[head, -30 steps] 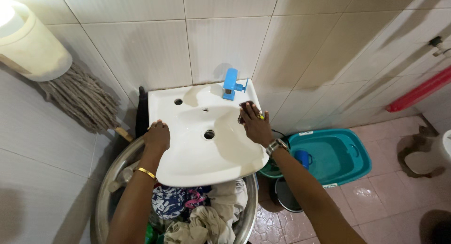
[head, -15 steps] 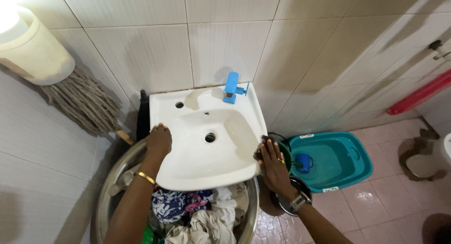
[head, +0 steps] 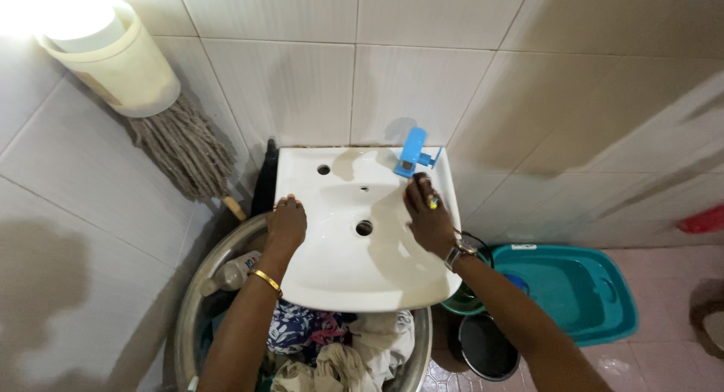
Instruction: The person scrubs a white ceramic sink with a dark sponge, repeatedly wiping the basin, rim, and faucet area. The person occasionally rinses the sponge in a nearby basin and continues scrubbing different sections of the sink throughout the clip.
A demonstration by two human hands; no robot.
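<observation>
Our left hand (head: 286,224) rests flat-fingered on the white sink's (head: 339,275) left rim; our right hand (head: 428,215) presses near the blue tap (head: 412,153), whether it holds anything we cannot tell.

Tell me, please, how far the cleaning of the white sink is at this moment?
Looks done: the bowl around the drain hole shines, with no dirt visible. In hand: the right hand presses on the sink's right side below the blue tap; whether it holds a scrubber cannot be told. The left hand rests on the left rim. Left, probably: the stained ledge beside the tap.
</observation>
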